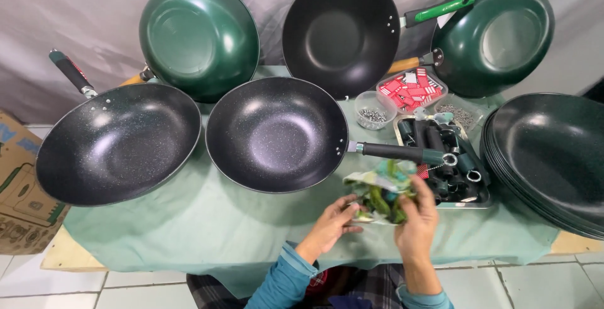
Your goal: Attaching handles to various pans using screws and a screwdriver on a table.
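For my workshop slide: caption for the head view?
Both hands, left hand and right hand, hold a crumpled plastic bag beside a speckled wok.

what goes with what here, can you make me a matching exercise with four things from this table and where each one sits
Things:
1. crumpled plastic bag
2. tray of handles
3. stack of pans
4. cardboard box

Places:
A. far right of the table
B. on the floor at the left
C. in both hands
D. just behind the right hand

Pairs: 1-C, 2-D, 3-A, 4-B
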